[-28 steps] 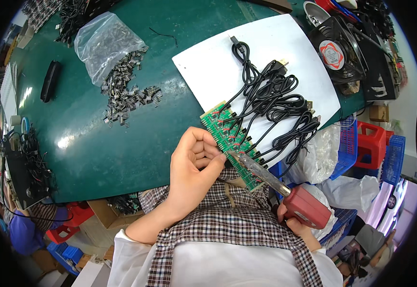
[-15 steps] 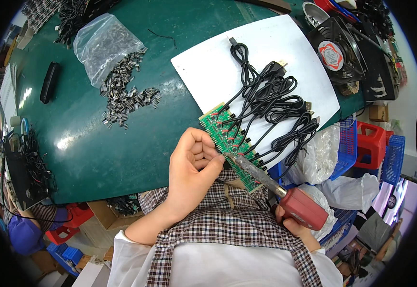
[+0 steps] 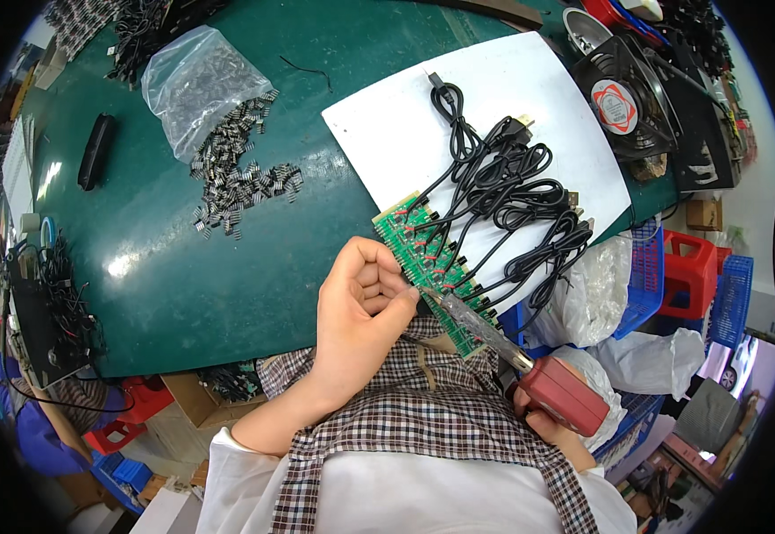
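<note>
Green desk (image 3: 227, 267) runs left, with loose black connectors (image 3: 241, 182) far left. I see my left hand (image 3: 361, 311) curled, fingertips pinched at the near edge of the green circuit board (image 3: 427, 262); what they pinch I cannot tell. I judge this board light, stiff and fragile, best gripped by its edges. My right hand (image 3: 552, 427) is clamped on the red-handled soldering iron (image 3: 530, 369). Black cables (image 3: 503, 200) trail off the board onto white paper (image 3: 387, 133).

Electronics workshop: soldering iron (image 3: 530, 369), circuit board (image 3: 430, 267).

Dark green desk (image 3: 227, 267), glare near left edge. Red and blue plastic crates (image 3: 699, 285) on floor past right edge.
</note>
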The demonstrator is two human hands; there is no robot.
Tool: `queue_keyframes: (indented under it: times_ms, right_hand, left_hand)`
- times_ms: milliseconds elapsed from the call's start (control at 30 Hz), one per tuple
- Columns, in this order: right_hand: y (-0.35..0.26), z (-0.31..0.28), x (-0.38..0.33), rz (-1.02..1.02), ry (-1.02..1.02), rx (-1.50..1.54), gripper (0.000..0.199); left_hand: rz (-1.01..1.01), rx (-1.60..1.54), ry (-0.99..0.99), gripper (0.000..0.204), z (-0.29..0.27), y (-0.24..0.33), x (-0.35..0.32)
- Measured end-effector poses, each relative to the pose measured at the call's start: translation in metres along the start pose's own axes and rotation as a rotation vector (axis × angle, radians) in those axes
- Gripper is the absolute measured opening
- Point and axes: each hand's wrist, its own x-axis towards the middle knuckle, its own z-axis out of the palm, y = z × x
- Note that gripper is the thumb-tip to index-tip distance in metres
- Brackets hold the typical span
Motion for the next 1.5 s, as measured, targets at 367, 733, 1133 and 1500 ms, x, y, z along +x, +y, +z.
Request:
queue_keyframes:
  times_ms: [367, 733, 1133, 1500]
  right_hand:
    - [0.005, -0.005, -0.03, 0.21, -0.003, -0.012, 0.051]
    - [-0.019, 0.005, 0.003, 0.269, -0.004, -0.07, 0.045]
    - [-0.028, 0.004, 0.006, 0.368, -0.019, 0.235, 0.053]
    - [-0.031, 0.014, 0.008, 0.373, 0.192, 0.614, 0.07]
  left_hand:
    - [0.001, 0.019, -0.004, 0.022, -0.001, 0.002, 0.0]
    - [0.028, 0.016, -0.027, 0.024, 0.0, -0.001, -0.003]
    - [0.032, 0.017, -0.033, 0.023, -0.003, -0.001, 0.0]
    - [0.377, 0.94, 0.365, 0.026, -0.056, 0.031, 0.016]
